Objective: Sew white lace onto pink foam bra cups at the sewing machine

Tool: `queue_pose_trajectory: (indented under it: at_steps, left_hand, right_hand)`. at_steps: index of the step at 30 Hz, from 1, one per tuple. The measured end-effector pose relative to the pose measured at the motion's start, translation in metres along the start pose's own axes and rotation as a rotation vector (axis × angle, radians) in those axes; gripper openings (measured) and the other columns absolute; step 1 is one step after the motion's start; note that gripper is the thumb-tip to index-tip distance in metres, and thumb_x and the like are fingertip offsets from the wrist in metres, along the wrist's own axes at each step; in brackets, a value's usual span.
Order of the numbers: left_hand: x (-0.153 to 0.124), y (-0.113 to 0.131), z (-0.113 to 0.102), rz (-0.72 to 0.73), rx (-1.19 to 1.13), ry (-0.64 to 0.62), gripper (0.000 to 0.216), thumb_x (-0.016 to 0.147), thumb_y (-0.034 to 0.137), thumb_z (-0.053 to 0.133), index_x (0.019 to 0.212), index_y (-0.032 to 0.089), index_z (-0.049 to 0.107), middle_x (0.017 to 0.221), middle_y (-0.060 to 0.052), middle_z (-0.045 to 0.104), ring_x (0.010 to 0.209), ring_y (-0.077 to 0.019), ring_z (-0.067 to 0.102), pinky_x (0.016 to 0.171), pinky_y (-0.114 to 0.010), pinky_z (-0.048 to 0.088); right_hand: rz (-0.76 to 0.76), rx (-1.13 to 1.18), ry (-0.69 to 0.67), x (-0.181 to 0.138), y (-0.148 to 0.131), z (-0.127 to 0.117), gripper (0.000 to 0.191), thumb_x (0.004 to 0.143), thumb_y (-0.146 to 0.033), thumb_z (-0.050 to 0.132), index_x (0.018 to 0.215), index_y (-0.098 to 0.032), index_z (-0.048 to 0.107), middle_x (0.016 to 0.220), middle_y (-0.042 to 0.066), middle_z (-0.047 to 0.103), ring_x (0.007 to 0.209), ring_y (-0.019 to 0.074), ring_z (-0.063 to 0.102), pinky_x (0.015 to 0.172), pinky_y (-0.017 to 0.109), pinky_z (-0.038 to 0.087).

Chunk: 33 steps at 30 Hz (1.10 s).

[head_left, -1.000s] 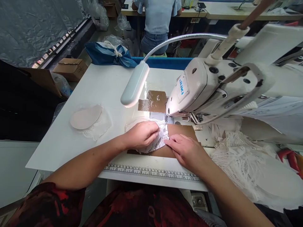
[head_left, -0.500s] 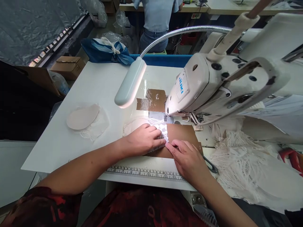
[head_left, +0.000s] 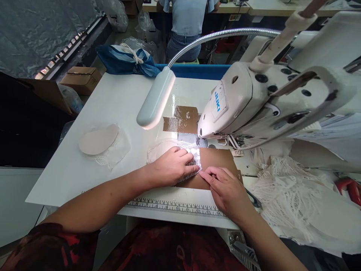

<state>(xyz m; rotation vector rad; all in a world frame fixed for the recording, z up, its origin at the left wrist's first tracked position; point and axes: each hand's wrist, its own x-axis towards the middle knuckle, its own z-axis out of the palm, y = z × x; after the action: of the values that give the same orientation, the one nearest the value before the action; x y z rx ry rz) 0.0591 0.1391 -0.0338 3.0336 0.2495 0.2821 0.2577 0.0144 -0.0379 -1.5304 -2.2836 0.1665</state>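
Note:
A piece of white lace fabric (head_left: 194, 152) lies under the sewing machine (head_left: 239, 101), its edge close to the needle area. My left hand (head_left: 176, 165) presses down on it with curled fingers, the thumb along its near right edge. At that same edge, the thumb and finger of my right hand (head_left: 225, 184) pinch the lace, almost touching my left thumb. A dark-handled tool (head_left: 254, 198) shows beyond my right palm; a dark bit also appears between those fingers. Most of the tool is hidden, so its kind is unclear. Brown tape-like sheet (head_left: 217, 158) covers the machine bed beneath.
On the left of the white table (head_left: 67, 180) rests a lace piece with an oval pad (head_left: 100, 139). A lamp (head_left: 156, 98) hangs over the work. White lace (head_left: 284, 199) is heaped at right. A ruler strip (head_left: 177, 207) lines the front edge. Another person (head_left: 186, 22) sits beyond.
Both hands have shifted very slightly to the right along with the lace edge. The view has also moved a little; the grip looks the same.

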Motion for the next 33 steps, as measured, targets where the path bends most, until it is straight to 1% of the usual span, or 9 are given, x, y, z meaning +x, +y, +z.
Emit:
queue_pose_trajectory:
  at_steps: [2,5,10,12,17,20,27,30,33]
  left_hand:
    - [0.000,0.000,0.000,-0.003,-0.006,0.007,0.033,0.094,0.023,0.043,0.122,0.022,0.059,0.091,-0.009,0.056,0.078,-0.0204,0.046,0.067,-0.034,0.033]
    - [0.000,-0.001,0.002,-0.009,-0.025,0.011,0.034,0.093,0.022,0.043,0.123,0.022,0.059,0.092,-0.009,0.057,0.078,-0.0205,0.046,0.068,-0.035,0.033]
    - [-0.001,0.000,0.000,-0.043,-0.074,0.017,0.033,0.092,0.022,0.045,0.122,0.024,0.061,0.093,-0.010,0.058,0.075,-0.0195,0.046,0.069,-0.035,0.037]
    - [-0.001,0.000,-0.003,-0.056,-0.093,0.012,0.033,0.093,0.022,0.045,0.120,0.024,0.062,0.097,-0.010,0.059,0.078,-0.0201,0.048,0.072,-0.036,0.039]
    - [0.001,-0.002,-0.006,-0.093,-0.127,0.057,0.033,0.093,0.019,0.043,0.122,0.014,0.058,0.121,-0.015,0.057,0.092,-0.0230,0.052,0.077,-0.036,0.046]
    - [0.005,-0.004,-0.002,-0.120,-0.072,0.076,0.033,0.094,0.017,0.041,0.121,0.009,0.058,0.126,-0.015,0.056,0.092,-0.0237,0.053,0.075,-0.036,0.047]
    - [0.007,-0.006,-0.001,-0.087,0.028,-0.014,0.039,0.089,0.017,0.047,0.126,0.007,0.055,0.131,-0.014,0.054,0.090,-0.0245,0.053,0.072,-0.036,0.046]
    - [0.007,-0.010,-0.003,-0.054,0.040,-0.045,0.044,0.086,0.017,0.048,0.128,0.005,0.053,0.134,-0.015,0.053,0.089,-0.0252,0.052,0.070,-0.036,0.044]
    - [0.008,-0.017,-0.003,-0.040,0.033,-0.076,0.048,0.083,0.015,0.048,0.130,0.005,0.052,0.137,-0.014,0.051,0.092,-0.0256,0.052,0.072,-0.036,0.044]
  right_hand:
    - [0.015,0.039,0.012,0.001,0.002,0.000,0.040,0.084,0.000,0.039,0.115,-0.015,0.059,0.100,0.009,0.061,0.082,0.0191,0.047,0.072,0.031,0.043]
    - [0.024,0.025,0.012,0.002,0.003,0.002,0.042,0.083,0.002,0.040,0.116,-0.015,0.060,0.100,0.009,0.061,0.081,0.0195,0.046,0.072,0.031,0.042]
    - [0.005,-0.125,-0.004,0.005,0.004,0.005,0.047,0.077,0.004,0.041,0.116,-0.012,0.062,0.095,0.009,0.061,0.078,0.0202,0.044,0.069,0.031,0.039]
    - [-0.007,-0.184,-0.006,0.005,0.003,0.005,0.047,0.075,0.004,0.042,0.114,-0.012,0.063,0.091,0.008,0.061,0.076,0.0202,0.043,0.066,0.031,0.037]
    - [0.013,-0.228,0.002,0.006,-0.001,0.004,0.043,0.074,0.004,0.044,0.107,-0.013,0.065,0.086,0.006,0.061,0.075,0.0195,0.043,0.068,0.031,0.034]
    - [0.038,-0.217,0.004,0.006,-0.003,0.004,0.041,0.074,0.004,0.044,0.104,-0.015,0.065,0.085,0.005,0.061,0.074,0.0190,0.042,0.068,0.030,0.033]
    - [0.043,-0.186,-0.025,0.009,0.000,0.003,0.037,0.076,0.002,0.044,0.100,-0.015,0.065,0.082,0.005,0.060,0.073,0.0187,0.042,0.067,0.029,0.031]
    - [0.037,-0.178,-0.063,0.012,0.002,0.001,0.035,0.076,0.001,0.044,0.097,-0.016,0.066,0.082,0.005,0.060,0.074,0.0190,0.042,0.067,0.030,0.030]
    - [0.042,-0.167,-0.104,0.017,0.003,-0.001,0.034,0.076,0.001,0.045,0.096,-0.016,0.066,0.081,0.005,0.060,0.074,0.0190,0.042,0.067,0.030,0.030]
